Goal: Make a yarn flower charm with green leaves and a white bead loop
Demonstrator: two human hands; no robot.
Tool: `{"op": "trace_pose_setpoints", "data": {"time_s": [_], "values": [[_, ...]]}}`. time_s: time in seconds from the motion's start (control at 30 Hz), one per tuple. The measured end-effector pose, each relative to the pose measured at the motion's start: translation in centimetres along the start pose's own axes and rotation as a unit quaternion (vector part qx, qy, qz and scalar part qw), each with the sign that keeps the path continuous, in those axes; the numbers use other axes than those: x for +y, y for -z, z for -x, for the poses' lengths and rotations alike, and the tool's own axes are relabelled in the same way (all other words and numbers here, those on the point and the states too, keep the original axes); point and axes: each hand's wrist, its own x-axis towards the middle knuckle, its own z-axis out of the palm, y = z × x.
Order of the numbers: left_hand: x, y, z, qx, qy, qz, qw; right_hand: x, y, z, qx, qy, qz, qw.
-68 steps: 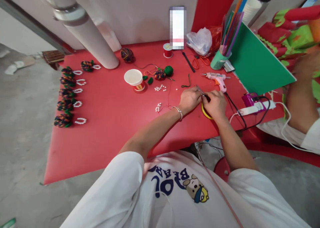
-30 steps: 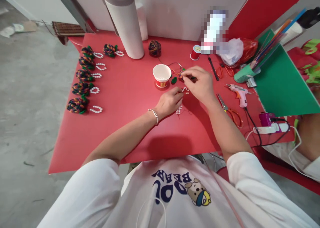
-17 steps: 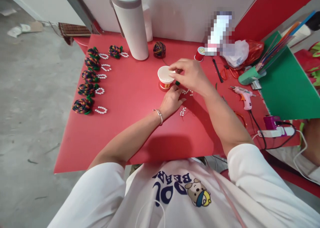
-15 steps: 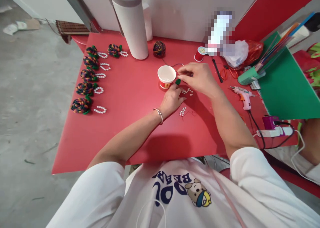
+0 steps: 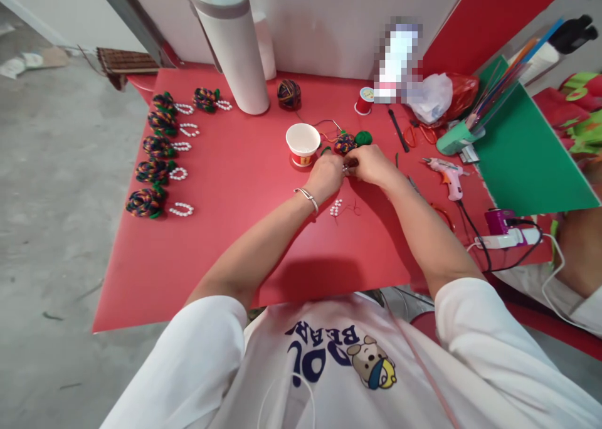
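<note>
Spreading red above a grey floor (image 5: 47, 241), the bench (image 5: 235, 190) carries round white beads (image 5: 335, 207), clustered near the left hand (image 5: 327, 177); others show where it meets the right hand (image 5: 370, 164); whether either grip is closed I cannot tell.

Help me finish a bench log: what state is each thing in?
Left hand, fingers bent
Right hand, fingers bent
White beads, clustered
Paper cup, upright, uncovered
White bottle, upright
Phone, screen lit
Thread spool, standing on end
Dark yarn ball, wound
Glue gun, lying sideways
Near scissors, unclear, partly hidden
</note>
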Motion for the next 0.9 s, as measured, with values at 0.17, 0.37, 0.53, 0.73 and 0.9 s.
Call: {"op": "trace_pose_setpoints", "data": {"time_s": [0.17, 0.37, 0.53, 0.73, 0.9], "values": [[-0.4, -0.8, -1.4, 0.024, 0.010, 0.038, 0.999, 0.0, 0.1, 0.2, 0.007, -0.041, -0.033, 0.999], [-1.5, -2.2, -2.2, 0.101, 0.039, 0.261, 0.959, 0.2, -1.3, 0.3, 0.068, -0.094, -0.139, 0.983], [-1.4, -2.1, -1.3, 0.130, 0.068, 0.326, 0.934, 0.6, -2.5, 0.6, 0.105, -0.104, -0.207, 0.967], [-0.8, -1.5, 0.0, 0.140, 0.074, 0.318, 0.935, 1.2, -4.0, 1.0, 0.129, -0.082, -0.286, 0.946], [-0.6, -1.4, 0.4, 0.135, 0.098, 0.377, 0.911, 1.3, -4.9, 1.4, 0.127, -0.091, -0.375, 0.914]]}}
